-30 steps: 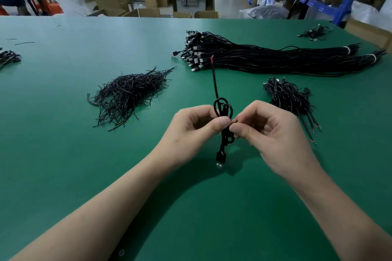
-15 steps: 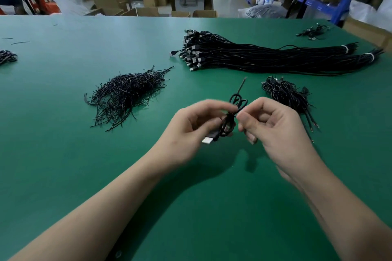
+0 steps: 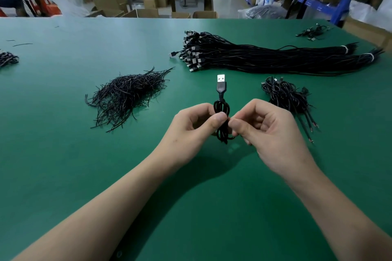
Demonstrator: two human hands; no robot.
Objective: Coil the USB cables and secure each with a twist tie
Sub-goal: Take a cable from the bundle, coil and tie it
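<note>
A coiled black USB cable (image 3: 221, 110) stands upright above the green table (image 3: 63, 154), its silver plug pointing away from me. My left hand (image 3: 195, 127) pinches the coil's middle between thumb and fingers. My right hand (image 3: 267, 131) pinches at the same spot from the right side; a thin black twist tie at the coil's waist is mostly hidden by the fingertips. A heap of black twist ties (image 3: 127, 95) lies to the left. A long bundle of straight USB cables (image 3: 265, 57) lies behind. A pile of coiled cables (image 3: 286, 97) sits right of my hands.
A small coiled bundle (image 3: 8, 59) lies at the table's left edge and a few loose cables (image 3: 314, 32) at the far right corner. Cardboard boxes, a blue-covered table and blue shelving stand beyond the table's far edge.
The coil has turned over in my fingers: the plug hung down a second ago, swung left, and now points up and away. Both hands stayed together at the coil's middle.
</note>
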